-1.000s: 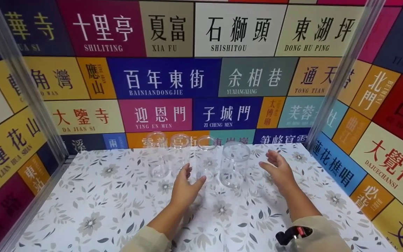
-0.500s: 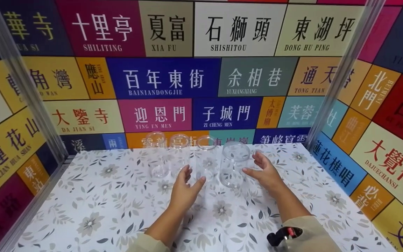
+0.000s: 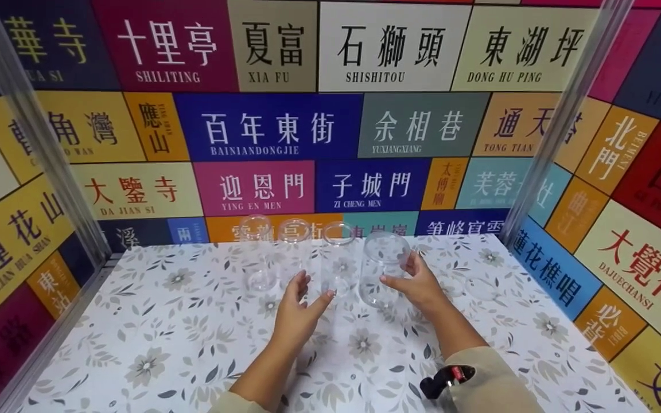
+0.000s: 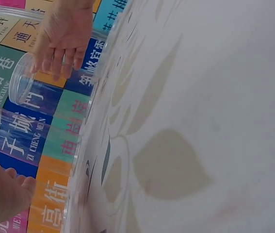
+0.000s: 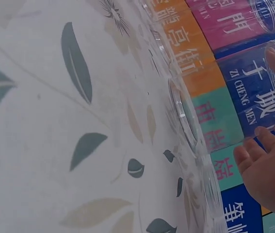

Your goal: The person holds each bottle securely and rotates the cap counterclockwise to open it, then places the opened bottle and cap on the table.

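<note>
Several clear cylindrical containers stand upright in a row. The widest container point(image 3: 372, 272) is at the right end. My right hand point(image 3: 422, 289) is at its right side, with the thumb in front of its wall and loosely bent fingers at the far side; firm contact cannot be told. In the left wrist view that hand's fingers point(image 4: 64, 60) look fairly straight beside the container. My left hand point(image 3: 296, 315) is held with thumb and fingers apart, in front of a narrower container point(image 3: 295, 246) and left of another narrow container point(image 3: 339, 264). It holds nothing.
The leftmost slim container point(image 3: 257, 252) stands at the row's far end. A white flower-patterned table point(image 3: 152, 321) lies beneath everything. Colourful lettered panels point(image 3: 267, 126) close off the back and both sides, with clear strips point(image 3: 560, 115) at the corners.
My right hand has moved left from apart to around the widest container's right side. My left hand has barely shifted, and the containers stand where they were.
</note>
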A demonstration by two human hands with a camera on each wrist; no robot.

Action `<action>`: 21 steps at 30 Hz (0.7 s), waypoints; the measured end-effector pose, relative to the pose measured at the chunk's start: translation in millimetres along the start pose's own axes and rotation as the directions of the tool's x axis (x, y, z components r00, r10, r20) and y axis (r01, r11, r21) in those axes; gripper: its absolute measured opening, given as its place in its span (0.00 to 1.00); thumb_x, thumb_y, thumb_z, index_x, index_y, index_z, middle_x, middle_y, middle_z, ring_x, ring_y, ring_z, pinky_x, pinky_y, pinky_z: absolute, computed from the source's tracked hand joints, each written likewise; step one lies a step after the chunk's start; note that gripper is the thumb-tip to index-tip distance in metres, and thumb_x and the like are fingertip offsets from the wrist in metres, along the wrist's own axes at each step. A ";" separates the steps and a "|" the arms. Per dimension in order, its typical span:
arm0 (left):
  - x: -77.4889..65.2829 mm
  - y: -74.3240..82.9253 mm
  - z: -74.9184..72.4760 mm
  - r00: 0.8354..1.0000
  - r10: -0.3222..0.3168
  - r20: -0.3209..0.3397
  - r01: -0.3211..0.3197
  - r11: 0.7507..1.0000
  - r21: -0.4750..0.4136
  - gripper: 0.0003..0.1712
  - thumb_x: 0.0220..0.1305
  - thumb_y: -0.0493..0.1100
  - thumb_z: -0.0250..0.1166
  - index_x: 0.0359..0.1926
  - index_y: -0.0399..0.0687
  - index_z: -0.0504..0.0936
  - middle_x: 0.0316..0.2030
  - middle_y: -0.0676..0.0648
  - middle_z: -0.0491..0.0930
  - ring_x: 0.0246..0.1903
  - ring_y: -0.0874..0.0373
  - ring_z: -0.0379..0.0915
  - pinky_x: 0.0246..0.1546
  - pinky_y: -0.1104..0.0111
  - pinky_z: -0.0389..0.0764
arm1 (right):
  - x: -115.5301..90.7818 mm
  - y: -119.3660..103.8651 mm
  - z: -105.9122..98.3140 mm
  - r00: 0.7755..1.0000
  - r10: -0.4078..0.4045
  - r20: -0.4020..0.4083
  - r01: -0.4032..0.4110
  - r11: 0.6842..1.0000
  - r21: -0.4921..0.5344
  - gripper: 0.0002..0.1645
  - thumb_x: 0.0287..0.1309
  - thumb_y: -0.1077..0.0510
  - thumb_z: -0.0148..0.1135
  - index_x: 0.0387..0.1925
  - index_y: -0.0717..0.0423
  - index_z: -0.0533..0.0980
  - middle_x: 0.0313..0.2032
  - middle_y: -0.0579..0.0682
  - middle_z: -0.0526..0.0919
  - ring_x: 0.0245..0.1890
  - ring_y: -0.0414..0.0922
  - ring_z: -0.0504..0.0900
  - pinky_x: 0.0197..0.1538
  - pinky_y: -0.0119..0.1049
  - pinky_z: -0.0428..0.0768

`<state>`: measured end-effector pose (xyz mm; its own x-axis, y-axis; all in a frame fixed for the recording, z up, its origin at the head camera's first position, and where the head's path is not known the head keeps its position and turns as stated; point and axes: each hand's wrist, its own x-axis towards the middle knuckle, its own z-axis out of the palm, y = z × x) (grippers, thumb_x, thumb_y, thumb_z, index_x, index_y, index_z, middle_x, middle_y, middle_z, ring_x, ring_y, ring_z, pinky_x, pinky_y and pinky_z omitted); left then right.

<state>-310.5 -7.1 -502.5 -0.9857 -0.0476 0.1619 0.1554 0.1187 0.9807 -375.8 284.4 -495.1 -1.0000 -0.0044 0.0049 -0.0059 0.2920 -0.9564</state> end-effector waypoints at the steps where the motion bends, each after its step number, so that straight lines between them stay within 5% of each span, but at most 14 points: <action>1: -0.4 0.1 -0.1 1.000 -0.005 0.001 0.005 1.000 -0.006 0.53 0.66 0.55 0.76 0.81 0.40 0.61 0.78 0.36 0.69 0.79 0.37 0.62 0.78 0.39 0.66 | -0.1 -0.3 0.8 1.000 0.006 -0.010 -0.006 1.000 -0.012 0.66 0.61 0.46 0.79 0.86 0.54 0.46 0.84 0.62 0.56 0.85 0.60 0.53 0.84 0.58 0.62; 7: -2.4 0.1 -0.4 1.000 -0.030 0.010 0.030 0.999 -0.028 0.52 0.67 0.52 0.76 0.81 0.39 0.60 0.78 0.36 0.68 0.79 0.37 0.62 0.79 0.40 0.65 | -2.3 -1.2 2.6 0.999 0.018 -0.049 -0.020 0.999 -0.038 0.65 0.58 0.41 0.81 0.84 0.52 0.52 0.81 0.61 0.62 0.83 0.59 0.59 0.80 0.58 0.69; 21: -10.5 7.5 -3.4 0.998 -0.020 0.055 0.021 1.000 -0.015 0.52 0.66 0.53 0.76 0.81 0.40 0.61 0.79 0.36 0.67 0.80 0.37 0.61 0.79 0.40 0.64 | -32.4 -21.6 6.4 0.998 -0.039 -0.051 0.042 0.997 0.062 0.54 0.59 0.50 0.81 0.79 0.53 0.59 0.77 0.61 0.68 0.77 0.62 0.71 0.73 0.51 0.79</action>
<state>-298.7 -9.1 -496.4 -0.9907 0.0052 0.1360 0.1358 0.1028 0.9854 -343.3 272.1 -476.5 -0.9979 0.0326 0.0567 -0.0477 0.2315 -0.9717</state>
